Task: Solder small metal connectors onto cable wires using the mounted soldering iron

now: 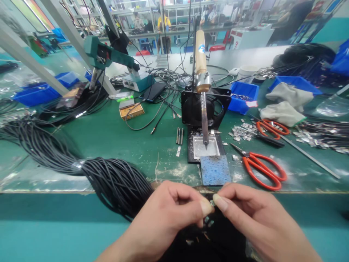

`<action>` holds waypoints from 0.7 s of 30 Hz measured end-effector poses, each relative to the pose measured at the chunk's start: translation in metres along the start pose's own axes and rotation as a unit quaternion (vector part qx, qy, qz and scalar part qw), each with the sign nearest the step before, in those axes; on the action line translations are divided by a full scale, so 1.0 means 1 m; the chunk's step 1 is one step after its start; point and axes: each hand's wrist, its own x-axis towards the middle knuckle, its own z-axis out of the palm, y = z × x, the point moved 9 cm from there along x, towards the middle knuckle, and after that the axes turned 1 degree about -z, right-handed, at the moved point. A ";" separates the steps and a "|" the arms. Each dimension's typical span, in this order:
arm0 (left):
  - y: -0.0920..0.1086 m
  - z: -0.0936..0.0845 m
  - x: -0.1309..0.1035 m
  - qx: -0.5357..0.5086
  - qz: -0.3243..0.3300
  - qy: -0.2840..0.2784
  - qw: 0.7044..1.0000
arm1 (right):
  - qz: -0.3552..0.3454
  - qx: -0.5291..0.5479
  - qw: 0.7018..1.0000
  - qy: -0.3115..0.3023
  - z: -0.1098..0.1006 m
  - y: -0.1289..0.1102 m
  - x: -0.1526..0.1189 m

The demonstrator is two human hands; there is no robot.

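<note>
Close together at the table's front edge, my left hand and my right hand are both closed, thumb against fingers. A small metal connector shows between the fingertips, pinched from both sides; most of it is hidden. Beside my left hand runs a thick bundle of black cables, tied with a clear band. Several small metal pieces lie on dark material below my hands. Just beyond my fingers is a blue sponge. Over a white tray a soldering iron points tip-down.
Red-handled scissors lie to the right, with a second red-handled pair behind. Loose connector shells are scattered near a blue bin. A black fan stands behind the iron. Grey gloves rest farther right.
</note>
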 end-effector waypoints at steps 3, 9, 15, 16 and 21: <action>0.002 0.001 0.001 0.006 0.000 0.005 1.000 | 0.000 0.005 1.000 0.006 -0.001 0.000 -0.001; 0.002 -0.001 0.001 -0.008 -0.002 0.014 1.000 | -0.016 0.009 0.999 0.033 -0.014 0.000 -0.005; 0.007 -0.005 0.007 -0.016 0.009 0.038 0.999 | -0.189 -0.093 0.972 0.106 -0.028 -0.028 -0.009; 0.008 -0.005 0.008 -0.019 0.008 0.040 0.999 | -0.212 -0.107 0.964 0.119 -0.029 -0.031 -0.010; 0.015 -0.006 0.013 -0.022 0.018 0.043 0.999 | -0.270 -0.132 0.935 0.186 -0.032 -0.041 -0.011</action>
